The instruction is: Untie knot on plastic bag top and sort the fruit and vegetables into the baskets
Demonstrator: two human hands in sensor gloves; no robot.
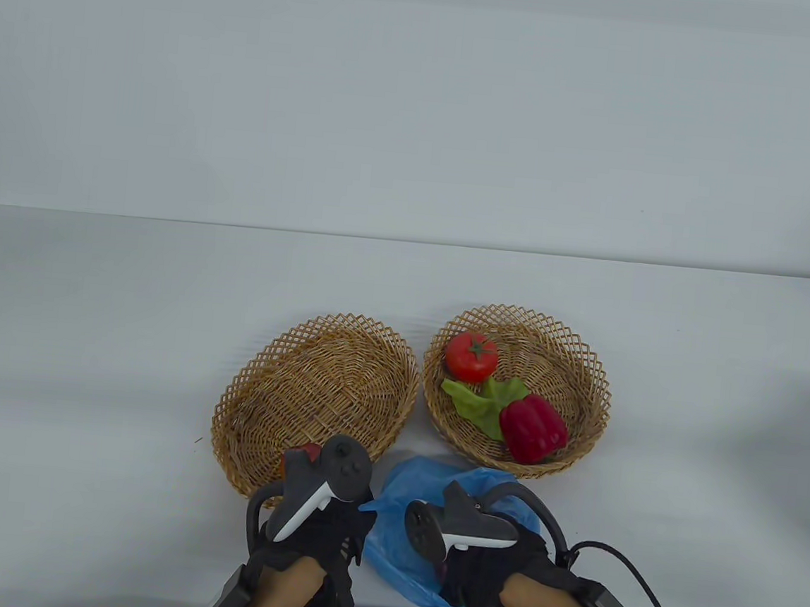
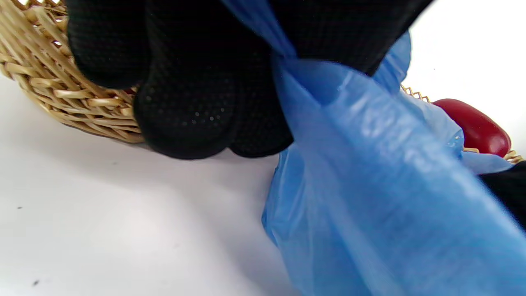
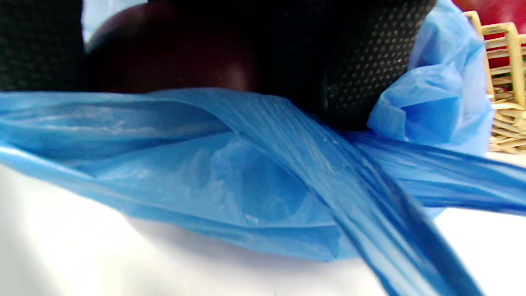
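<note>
A blue plastic bag (image 1: 417,489) lies crumpled at the table's front, just below the two wicker baskets. My left hand (image 1: 346,525) pinches a stretched strip of the bag (image 2: 287,70) between thumb and fingers, close to the left basket (image 1: 312,394). My right hand (image 1: 473,579) sits on the bag and grips a dark red round fruit (image 3: 164,49) just above the plastic (image 3: 246,176). The right basket (image 1: 576,375) holds a tomato (image 1: 471,356), a green lettuce leaf (image 1: 481,399) and a red pepper (image 1: 533,428). Something small and red (image 1: 307,452) shows at the left basket's near rim, mostly hidden by the tracker.
The white table (image 1: 91,333) runs wide to both sides of the baskets and back to a pale wall. A black cable (image 1: 643,579) trails from my right wrist to the bottom right. The table's front edge is right under my hands.
</note>
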